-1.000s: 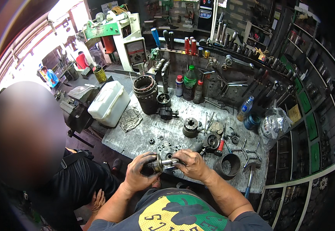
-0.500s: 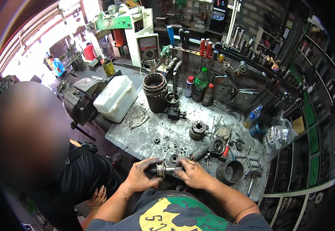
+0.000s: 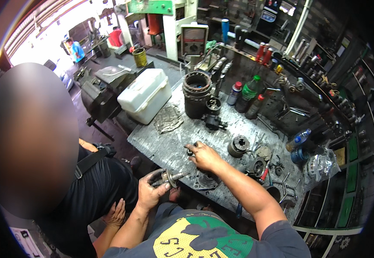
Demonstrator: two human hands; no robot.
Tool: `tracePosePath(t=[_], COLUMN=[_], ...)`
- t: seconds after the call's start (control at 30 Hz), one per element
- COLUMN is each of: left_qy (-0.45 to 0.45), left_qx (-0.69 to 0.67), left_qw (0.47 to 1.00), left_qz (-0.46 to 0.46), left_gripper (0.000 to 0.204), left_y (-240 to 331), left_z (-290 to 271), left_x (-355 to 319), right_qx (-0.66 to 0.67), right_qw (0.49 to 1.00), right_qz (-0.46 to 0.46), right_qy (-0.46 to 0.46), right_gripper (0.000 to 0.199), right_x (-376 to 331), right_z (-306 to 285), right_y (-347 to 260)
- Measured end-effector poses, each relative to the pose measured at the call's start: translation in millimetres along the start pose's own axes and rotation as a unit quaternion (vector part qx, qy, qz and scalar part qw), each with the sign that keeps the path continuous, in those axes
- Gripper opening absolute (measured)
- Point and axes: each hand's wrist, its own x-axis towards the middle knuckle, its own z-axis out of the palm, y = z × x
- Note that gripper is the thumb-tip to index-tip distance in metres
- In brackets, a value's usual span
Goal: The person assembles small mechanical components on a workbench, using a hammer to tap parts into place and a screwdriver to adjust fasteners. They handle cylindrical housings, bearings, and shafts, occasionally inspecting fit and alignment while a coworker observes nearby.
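My left hand [image 3: 151,189] grips a metal shaft [image 3: 177,175] with a round collar, holding it off the table's front edge with its thin end pointing right. Farther forward, my right hand [image 3: 205,155] is down at the tabletop, its fingers closed around a small dark gear [image 3: 190,152] that they partly cover. Beneath my right forearm lies a metal end housing [image 3: 205,182], half hidden. A slotted cylindrical metal part [image 3: 239,145] stands to the right of that hand.
A person [image 3: 96,193] in black stands close at my left. On the worktable [image 3: 148,138] are a white box [image 3: 145,95], a rag [image 3: 169,119], a dark ring-shaped stator housing [image 3: 197,96], a green bottle [image 3: 248,95] and a red-handled screwdriver [image 3: 265,172]. Tools hang along the back.
My right hand has let go of the shaft and reached forward to the small gear on the table. My left hand keeps the shaft, now slightly farther left. The view has shifted.
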Motion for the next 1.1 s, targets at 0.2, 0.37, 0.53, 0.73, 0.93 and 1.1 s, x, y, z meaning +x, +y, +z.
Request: tracePosePath(t=[0.2, 0.37, 0.53, 0.73, 0.93, 1.1], left_qy=[-0.048, -0.071, -0.003, -0.046, -0.124, -0.162], left_qx=[-0.292, -0.500, -0.301, -0.065, -0.006, 0.046], left_qw=[0.953, 0.852, 0.951, 0.997, 0.992, 0.985], left_qz=[-0.067, -0.137, -0.073, -0.013, 0.010, 0.028], left_gripper=[0.070, 0.070, 0.066, 0.067, 0.062, 0.061], left_y=[-6, -18, -1, 26, 40, 45], left_z=[-10, 0, 14, 46, 78, 95], left_x=[-8, -13, -15, -13, -11, -13], right_qx=[-0.176, -0.096, 0.549, 0.632, 0.635, 0.598], right_qw=[0.979, 0.993, 0.835, 0.772, 0.757, 0.782], right_qz=[-0.049, -0.049, 0.031, 0.040, 0.028, 0.019], right_qy=[-0.090, -0.047, 0.011, 0.045, 0.149, 0.176], right_gripper=[0.027, 0.027, 0.048, 0.050, 0.048, 0.047], right_x=[62, 63, -23, -168, -212, -238], right_z=[38, 26, -47, -67, -58, -56], right_y=[11, 9, -12, -36, -37, -35])
